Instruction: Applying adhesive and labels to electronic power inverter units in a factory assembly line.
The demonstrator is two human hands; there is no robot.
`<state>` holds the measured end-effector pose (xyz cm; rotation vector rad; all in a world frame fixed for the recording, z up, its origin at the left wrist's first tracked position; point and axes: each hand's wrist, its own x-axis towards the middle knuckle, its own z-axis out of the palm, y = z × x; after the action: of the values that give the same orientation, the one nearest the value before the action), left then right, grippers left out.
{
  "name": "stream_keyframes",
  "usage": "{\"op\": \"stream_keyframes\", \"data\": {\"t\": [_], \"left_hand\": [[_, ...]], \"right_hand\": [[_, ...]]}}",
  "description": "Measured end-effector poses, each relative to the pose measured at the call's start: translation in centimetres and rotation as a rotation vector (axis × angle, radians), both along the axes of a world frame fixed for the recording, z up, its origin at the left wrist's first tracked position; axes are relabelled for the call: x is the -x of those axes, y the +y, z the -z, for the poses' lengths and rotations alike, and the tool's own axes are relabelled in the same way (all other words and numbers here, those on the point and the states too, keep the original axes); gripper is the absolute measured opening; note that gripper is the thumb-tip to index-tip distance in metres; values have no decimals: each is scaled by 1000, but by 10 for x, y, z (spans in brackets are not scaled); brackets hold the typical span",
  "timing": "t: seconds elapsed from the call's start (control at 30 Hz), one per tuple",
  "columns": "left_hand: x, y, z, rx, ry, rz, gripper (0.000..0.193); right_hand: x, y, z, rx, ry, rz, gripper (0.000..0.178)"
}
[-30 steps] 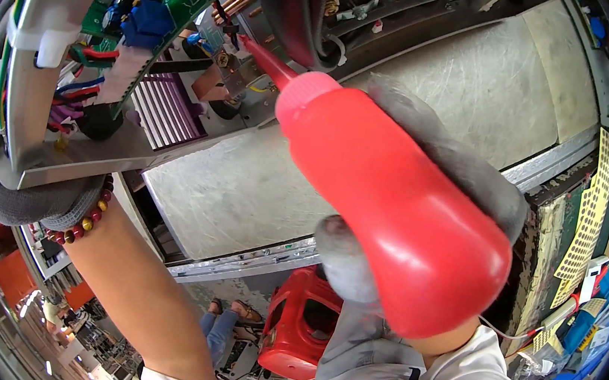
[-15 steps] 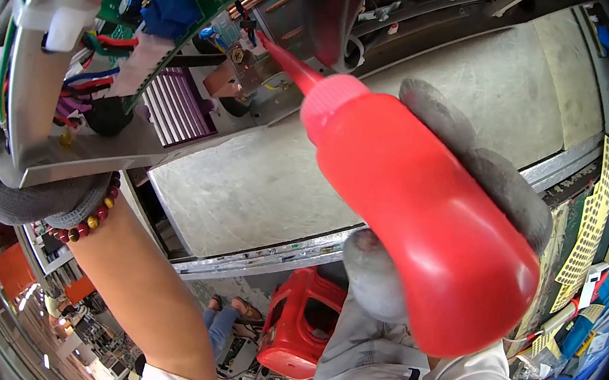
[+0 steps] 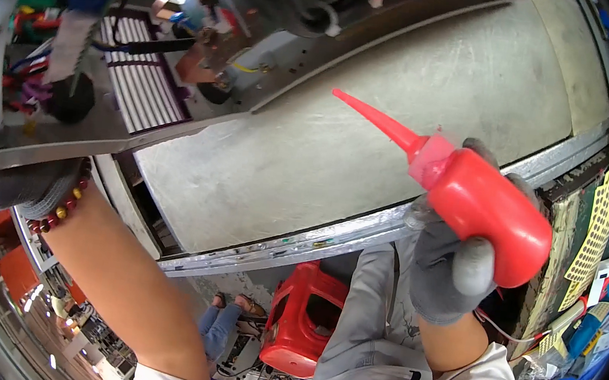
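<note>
My gloved right hand (image 3: pixel 445 270) is wrapped round a red squeeze bottle (image 3: pixel 497 212) with a long pointed nozzle. The bottle is tilted, its nozzle pointing up and left over the metal worktop (image 3: pixel 307 168), apart from everything else. On the left, my gloved left hand (image 3: pixel 15 191) grips the lower corner of an open metal chassis (image 3: pixel 60 155); some of its fingers are hidden behind the sheet metal. Inside the chassis are a ribbed heat sink (image 3: pixel 141 74), a copper-coloured block (image 3: pixel 199 64) and bundles of coloured wires (image 3: pixel 32 76). A beaded bracelet circles my left wrist.
A red plastic stool (image 3: pixel 304 321) stands on the floor below the worktop's front edge. Another person's legs (image 3: pixel 221 327) show beside it. At the right hang yellow sheets of dark round dots (image 3: pixel 596 216), near blue bins and packets. A dark blurred part overhangs the top.
My right hand has drawn the bottle down and right, its nozzle leaving the chassis interior. The chassis, with my left hand on it, appears shifted left and slightly lower in view.
</note>
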<state>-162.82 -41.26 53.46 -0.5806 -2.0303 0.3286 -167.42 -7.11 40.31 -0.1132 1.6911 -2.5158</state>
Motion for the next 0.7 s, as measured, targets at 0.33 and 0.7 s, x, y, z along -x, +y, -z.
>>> {"op": "stream_keyframes", "data": {"t": [0.33,0.7], "left_hand": [[-2,12,-10,65,-70,-52,41],[-29,13,-11,14,-45,-432,44]], "right_hand": [[41,-2,25,-73,594,-228,59],[47,-25,15,-249,842,-244,48]]}}
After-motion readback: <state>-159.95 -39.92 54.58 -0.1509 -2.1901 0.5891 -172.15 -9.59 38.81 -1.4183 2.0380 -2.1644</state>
